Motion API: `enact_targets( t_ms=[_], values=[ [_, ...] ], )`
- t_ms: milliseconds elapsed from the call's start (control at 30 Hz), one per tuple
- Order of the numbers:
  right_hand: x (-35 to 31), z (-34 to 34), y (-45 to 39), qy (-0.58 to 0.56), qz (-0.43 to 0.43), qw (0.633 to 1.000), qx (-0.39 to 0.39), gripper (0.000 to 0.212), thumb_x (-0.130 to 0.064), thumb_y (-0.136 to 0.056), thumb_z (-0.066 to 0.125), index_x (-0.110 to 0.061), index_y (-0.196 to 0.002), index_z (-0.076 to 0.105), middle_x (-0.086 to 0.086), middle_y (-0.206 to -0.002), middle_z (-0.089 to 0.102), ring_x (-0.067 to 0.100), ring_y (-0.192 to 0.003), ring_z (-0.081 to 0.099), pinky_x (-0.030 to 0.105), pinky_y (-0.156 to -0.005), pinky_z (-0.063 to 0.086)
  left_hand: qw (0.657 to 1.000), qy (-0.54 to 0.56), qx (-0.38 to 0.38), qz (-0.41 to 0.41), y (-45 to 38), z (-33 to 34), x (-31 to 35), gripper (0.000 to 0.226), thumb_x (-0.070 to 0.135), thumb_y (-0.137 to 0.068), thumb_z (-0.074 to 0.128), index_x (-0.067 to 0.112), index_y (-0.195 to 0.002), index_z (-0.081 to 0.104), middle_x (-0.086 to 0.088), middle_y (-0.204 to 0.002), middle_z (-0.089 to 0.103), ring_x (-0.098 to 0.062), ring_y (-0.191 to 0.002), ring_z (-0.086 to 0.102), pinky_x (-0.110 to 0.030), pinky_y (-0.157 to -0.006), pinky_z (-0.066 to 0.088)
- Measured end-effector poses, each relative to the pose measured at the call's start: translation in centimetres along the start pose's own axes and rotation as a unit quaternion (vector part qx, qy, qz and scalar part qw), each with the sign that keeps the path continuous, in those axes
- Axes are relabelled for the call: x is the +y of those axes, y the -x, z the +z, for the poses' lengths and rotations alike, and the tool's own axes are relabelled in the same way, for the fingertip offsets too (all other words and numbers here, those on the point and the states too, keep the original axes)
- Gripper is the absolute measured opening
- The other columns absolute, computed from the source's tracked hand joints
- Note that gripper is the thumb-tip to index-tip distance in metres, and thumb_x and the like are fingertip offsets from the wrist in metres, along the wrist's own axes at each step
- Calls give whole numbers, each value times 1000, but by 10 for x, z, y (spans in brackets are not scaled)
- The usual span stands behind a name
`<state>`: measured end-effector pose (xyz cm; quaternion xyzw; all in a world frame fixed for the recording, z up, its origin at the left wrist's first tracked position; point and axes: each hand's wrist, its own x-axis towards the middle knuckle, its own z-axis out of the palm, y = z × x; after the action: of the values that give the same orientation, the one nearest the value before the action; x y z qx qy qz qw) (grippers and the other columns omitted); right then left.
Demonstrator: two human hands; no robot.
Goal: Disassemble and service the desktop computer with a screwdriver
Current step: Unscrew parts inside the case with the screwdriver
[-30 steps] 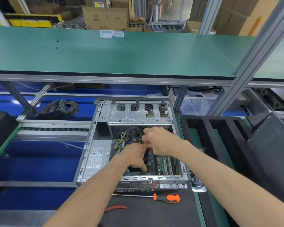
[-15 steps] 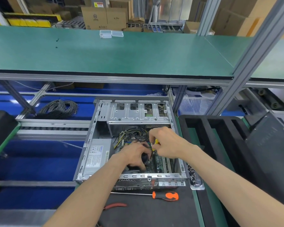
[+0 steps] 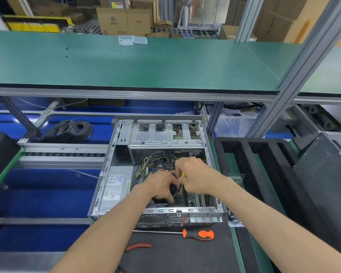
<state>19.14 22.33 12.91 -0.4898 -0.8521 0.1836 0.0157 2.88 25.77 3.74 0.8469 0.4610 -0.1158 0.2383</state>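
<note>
Head view: right hand (image 3: pixel 197 178) grips a small screwdriver (image 3: pixel 180 183) inside the computer case (image 3: pixel 106 186).
Left hand (image 3: pixel 161 186) fingers curl on a dark part; the tip could slip and scratch the board.

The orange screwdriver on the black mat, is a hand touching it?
Apart. The head view shows the orange screwdriver lying alone on the mat, while the left hand and right hand are up inside the computer case.

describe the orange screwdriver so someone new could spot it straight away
Start at the open computer case in the middle of the bench. On the black mat just in front of its near edge lies the orange screwdriver, flat, shaft pointing left. Its orange-and-black handle and long thin shaft set it apart from the red-handled pliers lying nearer the person.
</note>
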Motion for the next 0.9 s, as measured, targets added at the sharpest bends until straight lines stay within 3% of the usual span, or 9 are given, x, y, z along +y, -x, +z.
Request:
enact_targets(
  t_ms=[200, 433, 533, 633, 700, 800, 900],
  values=[
    [0, -2, 0, -1, 12, 1000, 1, 11, -9, -89, 64, -15, -95, 56, 2, -103, 59, 23, -92, 54, 31, -71, 35, 1000, 5, -10, 2, 5, -6, 3, 48, 53, -64, 86, 39, -107, 71, 17, -106, 37, -18, -105, 40, -46, -92, 47],
    [-7, -4, 0, 29, -8, 999, -18, 11, -11, -89, 62, -12, -96, 54, 6, -102, 57, 27, -91, 55, 38, -72, 47, 1000, 12, -9, 9, 5, -7, 2, 42, 51, -63, 87, 39, -100, 73, 19, -93, 34, -20, -103, 39, -47, -91, 47],
    [-12, -2, -4, 88, -7, 996, -25, 13, -17, -92, 60, -12, -92, 49, 5, -85, 45, 31, -83, 51, 42, -67, 46, 1000, 19, -5, -3, 5, -6, 3, 36, 51, -61, 89, 39, -87, 67, 16, -97, 38, -23, -105, 43, -53, -93, 48],
    [-18, -4, -12, 111, 47, 992, -37, 18, -20, -92, 59, -15, -89, 42, -1, -76, 27, 29, -76, 43, 38, -63, 37, 1000, 20, -9, -11, 5, -7, 4, 59, 49, -62, 89, 32, -114, 66, 14, -100, 38, -26, -114, 47, -51, -95, 48],
    [-23, -9, -20, 102, 115, 985, -74, 18, -23, -91, 57, -13, -90, 43, 0, -78, 32, 29, -77, 46, 38, -66, 40, 1000, 11, -20, -19, 6, -8, 5, 73, 48, -63, 88, 26, -126, 59, 8, -109, 46, -26, -118, 46, -49, -98, 47],
    [-28, -17, -29, 27, 195, 964, -177, 13, -19, -87, 50, -11, -77, 49, 6, -77, 58, 28, -75, 60, 39, -75, 52, 999, -5, -28, -30, 3, -6, 5, 84, 49, -65, 86, 20, -136, 51, -4, -128, 53, -30, -123, 44, -50, -103, 44],
    [-32, -19, -32, 19, 190, 956, -222, 9, -14, -85, 50, -8, -83, 56, 11, -86, 69, 26, -76, 65, 39, -75, 57, 999, -2, -31, -34, 1, -3, 3, 79, 48, -66, 85, 20, -132, 52, -3, -122, 55, -30, -122, 45, -52, -101, 45]
  ],
)
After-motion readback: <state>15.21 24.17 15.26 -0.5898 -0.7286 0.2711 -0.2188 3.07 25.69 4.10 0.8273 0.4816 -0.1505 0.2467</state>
